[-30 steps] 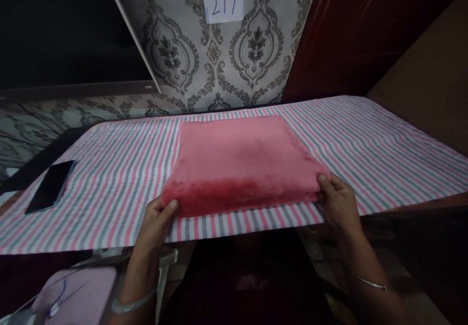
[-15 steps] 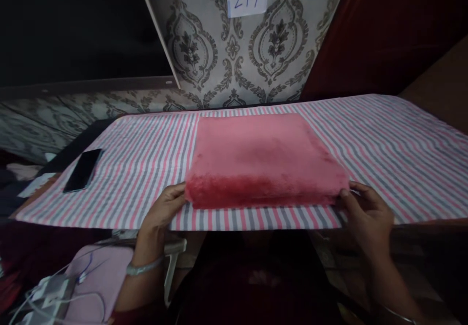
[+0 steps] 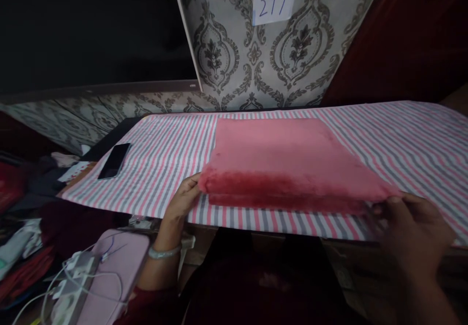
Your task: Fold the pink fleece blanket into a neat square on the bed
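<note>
A folded pink plush cloth [image 3: 278,149] lies on the striped tablecloth [image 3: 171,144], its thick, darker red folded edge facing me. At that edge's left end, my left hand [image 3: 186,195] pinches the corner between thumb and fingers. My right hand [image 3: 417,222], somewhat blurred, grips the front right corner of the upper layer and holds it stretched out to the right. A lower layer shows beneath it along the front. Part of the fingertips of both hands is hidden by the fabric.
A black phone [image 3: 114,161] lies on the left of the tablecloth. Behind the table hang a dark screen [image 3: 91,32] and a paper marked 277 [image 3: 274,5]. Down at the left are a power strip [image 3: 73,286] with white cables and a pink padded seat [image 3: 124,247].
My right hand has moved right, drawing the cloth's upper front right corner outward. The front edge now shows two separated layers. My left hand stays at the left corner; the view has shifted left.
</note>
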Action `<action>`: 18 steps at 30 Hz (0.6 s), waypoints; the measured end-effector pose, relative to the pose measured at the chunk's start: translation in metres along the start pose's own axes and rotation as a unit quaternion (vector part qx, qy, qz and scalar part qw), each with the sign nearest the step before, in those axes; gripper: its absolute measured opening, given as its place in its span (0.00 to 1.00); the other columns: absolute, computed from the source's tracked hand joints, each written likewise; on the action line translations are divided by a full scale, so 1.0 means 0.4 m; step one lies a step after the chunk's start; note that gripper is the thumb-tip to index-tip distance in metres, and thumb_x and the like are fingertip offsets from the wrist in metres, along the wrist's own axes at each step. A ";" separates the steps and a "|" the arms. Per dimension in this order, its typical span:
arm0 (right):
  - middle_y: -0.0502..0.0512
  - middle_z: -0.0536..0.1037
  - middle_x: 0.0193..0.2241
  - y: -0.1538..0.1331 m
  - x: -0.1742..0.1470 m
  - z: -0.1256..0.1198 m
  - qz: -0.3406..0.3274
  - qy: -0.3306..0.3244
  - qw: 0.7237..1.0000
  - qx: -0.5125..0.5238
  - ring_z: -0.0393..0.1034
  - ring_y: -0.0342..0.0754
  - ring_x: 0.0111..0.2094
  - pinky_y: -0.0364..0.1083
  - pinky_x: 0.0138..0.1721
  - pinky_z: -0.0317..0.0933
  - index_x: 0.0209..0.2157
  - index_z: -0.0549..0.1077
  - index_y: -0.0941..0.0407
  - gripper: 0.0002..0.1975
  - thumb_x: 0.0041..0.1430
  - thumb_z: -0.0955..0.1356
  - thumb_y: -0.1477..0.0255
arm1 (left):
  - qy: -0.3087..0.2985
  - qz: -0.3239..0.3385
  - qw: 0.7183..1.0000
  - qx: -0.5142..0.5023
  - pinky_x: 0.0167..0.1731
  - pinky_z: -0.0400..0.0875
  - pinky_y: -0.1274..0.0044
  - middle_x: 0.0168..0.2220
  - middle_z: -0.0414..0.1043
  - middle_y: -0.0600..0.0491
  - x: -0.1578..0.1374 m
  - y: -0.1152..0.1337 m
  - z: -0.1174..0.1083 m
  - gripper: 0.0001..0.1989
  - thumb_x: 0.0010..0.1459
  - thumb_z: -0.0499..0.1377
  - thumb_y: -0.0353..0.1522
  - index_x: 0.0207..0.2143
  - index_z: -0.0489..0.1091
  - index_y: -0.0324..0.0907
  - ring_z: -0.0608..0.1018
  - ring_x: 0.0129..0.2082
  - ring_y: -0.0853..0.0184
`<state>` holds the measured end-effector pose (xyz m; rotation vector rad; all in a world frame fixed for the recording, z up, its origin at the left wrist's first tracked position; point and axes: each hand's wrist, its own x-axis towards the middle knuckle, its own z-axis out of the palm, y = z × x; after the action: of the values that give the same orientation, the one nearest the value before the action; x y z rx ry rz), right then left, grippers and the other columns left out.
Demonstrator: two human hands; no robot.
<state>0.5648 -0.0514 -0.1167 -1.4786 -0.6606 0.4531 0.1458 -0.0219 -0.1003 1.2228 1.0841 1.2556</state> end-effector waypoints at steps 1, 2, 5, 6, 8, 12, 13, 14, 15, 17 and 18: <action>0.50 0.71 0.20 -0.001 -0.001 0.001 0.008 0.004 1.000 0.006 0.64 0.49 0.22 0.51 0.27 0.63 0.27 0.75 0.49 0.10 0.43 0.75 0.61 | 0.007 0.004 1.000 -0.019 0.47 0.74 0.69 0.34 0.81 0.50 -0.003 -0.008 -0.002 0.20 0.47 0.72 0.47 0.36 0.82 0.43 0.81 0.41 0.58; 0.50 0.71 0.20 0.001 -0.003 0.002 0.019 0.004 1.000 0.013 0.64 0.48 0.22 0.51 0.26 0.64 0.27 0.74 0.49 0.10 0.43 0.75 0.61 | 0.011 0.005 0.999 -0.033 0.48 0.73 0.69 0.35 0.81 0.50 -0.007 -0.015 -0.004 0.21 0.47 0.72 0.48 0.37 0.82 0.43 0.81 0.42 0.58; 0.49 0.71 0.20 0.024 -0.004 0.004 0.036 -0.008 0.999 0.035 0.64 0.47 0.21 0.48 0.23 0.64 0.27 0.74 0.49 0.12 0.43 0.76 0.60 | 0.021 -0.005 0.999 -0.048 0.52 0.72 0.68 0.36 0.82 0.49 -0.018 -0.031 -0.010 0.21 0.47 0.72 0.47 0.38 0.82 0.43 0.80 0.44 0.57; 0.48 0.72 0.20 0.035 -0.002 0.003 0.036 -0.014 0.998 0.044 0.65 0.47 0.21 0.47 0.23 0.64 0.28 0.75 0.49 0.12 0.43 0.76 0.59 | 0.026 -0.010 0.999 -0.044 0.53 0.71 0.67 0.37 0.82 0.49 -0.022 -0.034 -0.012 0.21 0.48 0.72 0.46 0.39 0.82 0.43 0.80 0.45 0.56; 0.46 0.72 0.20 0.056 0.004 0.000 0.041 -0.031 0.997 0.065 0.65 0.45 0.22 0.45 0.24 0.64 0.30 0.76 0.49 0.15 0.42 0.78 0.58 | 0.030 -0.019 0.999 -0.024 0.55 0.70 0.66 0.38 0.82 0.49 -0.031 -0.036 -0.017 0.20 0.49 0.72 0.44 0.41 0.82 0.42 0.80 0.47 0.56; 0.45 0.72 0.22 0.070 0.021 -0.003 0.054 -0.080 0.992 0.081 0.64 0.42 0.22 0.41 0.22 0.61 0.34 0.76 0.51 0.24 0.38 0.80 0.52 | 0.018 -0.038 0.999 -0.001 0.57 0.69 0.66 0.39 0.83 0.48 -0.036 -0.029 -0.024 0.18 0.51 0.70 0.41 0.42 0.83 0.42 0.80 0.49 0.54; 0.45 0.71 0.21 0.065 0.024 -0.001 0.049 -0.104 0.991 0.071 0.63 0.42 0.22 0.41 0.21 0.59 0.33 0.76 0.52 0.25 0.38 0.79 0.51 | 0.016 -0.040 0.999 -0.003 0.57 0.69 0.66 0.39 0.83 0.47 -0.033 -0.026 -0.023 0.19 0.50 0.70 0.42 0.42 0.83 0.42 0.80 0.49 0.53; 0.45 0.69 0.21 0.056 0.027 0.003 0.038 -0.131 0.989 0.054 0.61 0.41 0.21 0.41 0.21 0.57 0.32 0.76 0.53 0.25 0.40 0.79 0.49 | 0.015 -0.040 0.999 -0.006 0.56 0.69 0.66 0.40 0.83 0.47 -0.029 -0.022 -0.021 0.20 0.49 0.71 0.43 0.42 0.83 0.42 0.80 0.49 0.52; 0.45 0.67 0.20 0.044 0.029 0.008 0.024 -0.155 0.987 0.034 0.59 0.41 0.21 0.41 0.21 0.56 0.30 0.75 0.54 0.25 0.42 0.78 0.48 | 0.015 -0.040 0.999 -0.008 0.56 0.70 0.66 0.40 0.83 0.46 -0.023 -0.019 -0.017 0.21 0.48 0.71 0.44 0.41 0.83 0.41 0.80 0.50 0.51; 0.44 0.64 0.19 0.016 0.035 0.019 -0.016 -0.178 0.984 0.000 0.56 0.40 0.21 0.41 0.21 0.53 0.24 0.72 0.55 0.25 0.45 0.77 0.47 | 0.038 -0.039 0.999 0.000 0.54 0.72 0.65 0.41 0.83 0.45 -0.012 -0.010 -0.004 0.25 0.46 0.71 0.50 0.39 0.83 0.41 0.80 0.49 0.49; 0.44 0.63 0.18 0.002 0.039 0.024 -0.040 -0.174 0.984 -0.007 0.55 0.40 0.21 0.41 0.22 0.53 0.22 0.70 0.55 0.26 0.46 0.76 0.48 | 0.061 -0.038 0.997 0.015 0.53 0.73 0.64 0.40 0.83 0.44 -0.008 -0.004 0.003 0.27 0.46 0.70 0.54 0.38 0.83 0.41 0.80 0.48 0.48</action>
<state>0.5701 -0.0340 -0.1157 -1.3927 -0.9971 0.6536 0.1472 -0.0251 -0.1021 1.1281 1.2316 1.2721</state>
